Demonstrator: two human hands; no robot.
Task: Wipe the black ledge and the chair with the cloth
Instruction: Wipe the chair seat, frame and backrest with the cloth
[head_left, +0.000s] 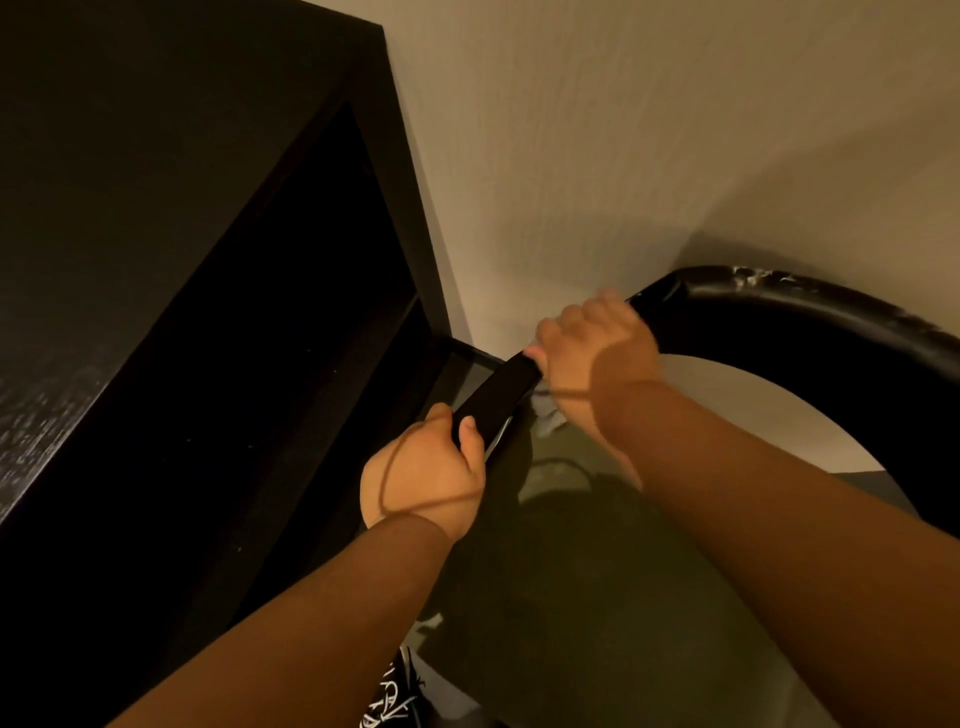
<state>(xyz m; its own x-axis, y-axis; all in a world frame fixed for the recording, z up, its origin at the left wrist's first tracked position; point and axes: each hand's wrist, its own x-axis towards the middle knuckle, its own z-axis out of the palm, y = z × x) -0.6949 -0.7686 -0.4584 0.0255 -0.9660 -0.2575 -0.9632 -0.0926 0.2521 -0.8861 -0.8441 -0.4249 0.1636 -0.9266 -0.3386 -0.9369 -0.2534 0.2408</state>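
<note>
Step judged: chair stage, wiping the top rail. The black ledge stood far left, neither hand on it. Left hand gripped the arm of the chair, fingers curled under, thumb over the top, forearm reaching up from below. Right hand, blurred, was curled over the rail just beyond. The pale cloth peeked from under its palm, apparently held there. Next move probably calls for sliding the cloth along the curved rail, with the left hand bracing.
</note>
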